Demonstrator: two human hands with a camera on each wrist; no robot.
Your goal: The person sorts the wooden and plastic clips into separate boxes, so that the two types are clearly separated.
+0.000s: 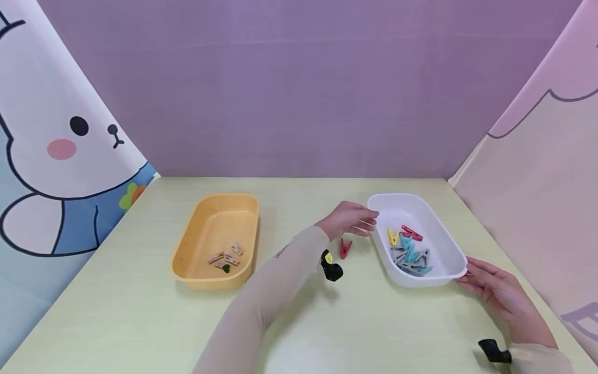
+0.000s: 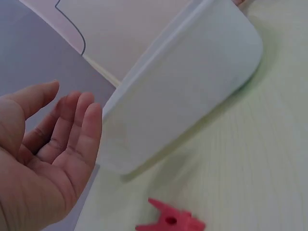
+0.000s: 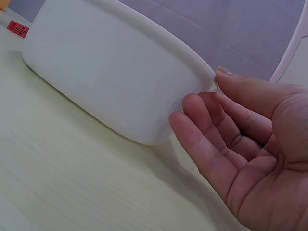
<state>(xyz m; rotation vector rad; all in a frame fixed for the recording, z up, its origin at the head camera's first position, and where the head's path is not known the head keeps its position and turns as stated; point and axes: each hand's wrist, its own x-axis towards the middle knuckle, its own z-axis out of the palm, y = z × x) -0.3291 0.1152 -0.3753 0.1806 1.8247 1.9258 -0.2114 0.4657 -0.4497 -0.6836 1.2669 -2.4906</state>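
A white plastic basin (image 1: pixel 436 236) on the right holds several clothespins: red (image 1: pixel 412 233), yellow (image 1: pixel 393 237), and a heap of blue and grey ones (image 1: pixel 410 257). My right hand (image 1: pixel 496 291) pinches its near right corner, thumb on the rim and curled fingers below against the wall (image 3: pixel 115 72). At the far left rim is my left hand (image 1: pixel 350 218), its fingertips right by the edge. The left wrist view shows the left hand (image 2: pixel 53 154) with loosely bent fingers and the thumb apart. Below it on the table lies one red clothespin (image 1: pixel 344 248).
A yellow basin (image 1: pixel 187 259) stands to the left, with several small wooden clips (image 1: pixel 230 258) inside, one bearing a green piece. The light table (image 1: pixel 140 322) meets a purple backdrop (image 1: pixel 299 104) behind and printed cloths at both sides. Black wrist straps (image 1: pixel 331 270) hang from the sleeves.
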